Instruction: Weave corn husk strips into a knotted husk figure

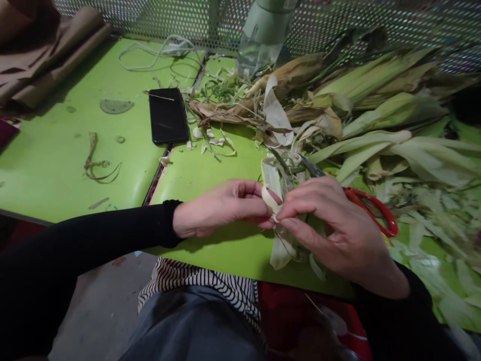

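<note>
Low over the green table's front edge, both my hands meet at a small pale strip of corn husk (269, 198). The fingers of my left hand (240, 203) are closed on it from the left. From the right, the thumb and forefinger of my right hand (326, 223) pinch its lower end, where it looks folded or knotted. Other husk pieces (281, 253) lie on the table beneath and behind my fingers. Red-handled scissors (372, 210) rest just beyond my right hand, their blades partly hidden by it and by husk.
A heap of corn husks (379, 100) covers the right and back. A black phone (168, 116), a protractor (116, 106), a white cable (146, 49) and a water bottle (263, 37) lie or stand farther back. Brown paper (48, 60) occupies the far left; perforated metal mesh (150, 20) borders the back.
</note>
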Tool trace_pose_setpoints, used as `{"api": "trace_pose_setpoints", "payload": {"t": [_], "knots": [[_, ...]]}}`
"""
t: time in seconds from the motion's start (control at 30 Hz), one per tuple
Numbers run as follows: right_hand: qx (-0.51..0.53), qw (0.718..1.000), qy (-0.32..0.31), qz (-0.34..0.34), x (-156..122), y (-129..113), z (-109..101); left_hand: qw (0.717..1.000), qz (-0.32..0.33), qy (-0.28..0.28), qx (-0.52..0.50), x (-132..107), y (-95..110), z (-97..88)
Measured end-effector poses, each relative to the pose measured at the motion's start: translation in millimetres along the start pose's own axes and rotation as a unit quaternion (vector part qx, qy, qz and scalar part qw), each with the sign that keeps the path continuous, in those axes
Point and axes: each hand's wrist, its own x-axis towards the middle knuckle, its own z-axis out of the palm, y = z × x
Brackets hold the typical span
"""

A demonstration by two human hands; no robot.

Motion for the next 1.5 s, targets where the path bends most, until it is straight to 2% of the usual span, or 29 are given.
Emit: {"api": "trace_pose_setpoints", "payload": {"t": [0.07, 0.23, 0.37, 0.6, 0.8, 1.0, 1.17, 1.33, 1.5], "knots": [[-0.008, 1.000, 0.002, -0.003, -0.9, 1.8, 0.0, 1.000, 0.013, 0.005, 0.013, -1.5, 0.3, 1.0], [-0.046, 0.995, 0.058, 0.060, -3.9, -0.8, 7.2, 0.998, 0.039, -0.009, 0.041, -3.2, 0.5, 2.7], [-0.075, 0.993, 0.084, 0.043, -4.9, -3.3, 12.8, 0.999, 0.028, -0.002, 0.022, -0.7, -1.8, 1.7], [-0.123, 0.987, 0.101, -0.032, -4.6, 0.3, 14.5, 0.999, -0.018, 0.004, -0.036, 0.3, -0.6, 1.0], [-0.100, 0.987, 0.124, -0.008, -5.6, -0.7, 14.7, 0.999, 0.011, -0.007, -0.031, -1.8, 0.4, 2.1], [-0.067, 0.989, 0.128, 0.020, -7.2, -2.2, 13.5, 0.999, 0.017, 0.003, -0.041, -0.8, -4.0, 2.0], [-0.075, 0.992, 0.093, 0.035, -6.1, -5.1, 8.9, 0.999, 0.012, -0.009, -0.042, 1.3, -10.9, -0.3], [-0.078, 0.995, 0.055, 0.014, -3.7, -4.4, 4.7, 0.998, 0.023, -0.008, -0.052, 2.7, -14.3, -1.8], [-0.054, 0.997, 0.052, 0.004, -3.7, -5.5, 1.9, 0.999, 0.040, -0.015, -0.011, 1.5, -9.6, -1.3]]}}
